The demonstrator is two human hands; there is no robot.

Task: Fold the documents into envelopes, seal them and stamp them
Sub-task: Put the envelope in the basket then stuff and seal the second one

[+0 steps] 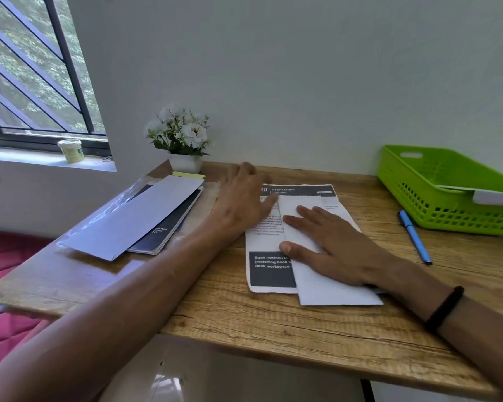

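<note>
Head view: wooden desk [273, 323] against pale wall [302, 68], barred window [35, 74] left.

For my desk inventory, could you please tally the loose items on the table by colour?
White: 3, document, envelope, flower pot
Green: 1, basket
Blue: 1, pen
Dark: 1, spiral pad
Total: 6

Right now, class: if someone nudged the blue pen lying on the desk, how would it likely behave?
The blue pen is slim and round-bodied, so it would probably roll sideways rather than slide. It lies flat on the smooth wooden desk, which offers little to stop it. It looks light and rigid, so a slight push should move it easily.
</note>
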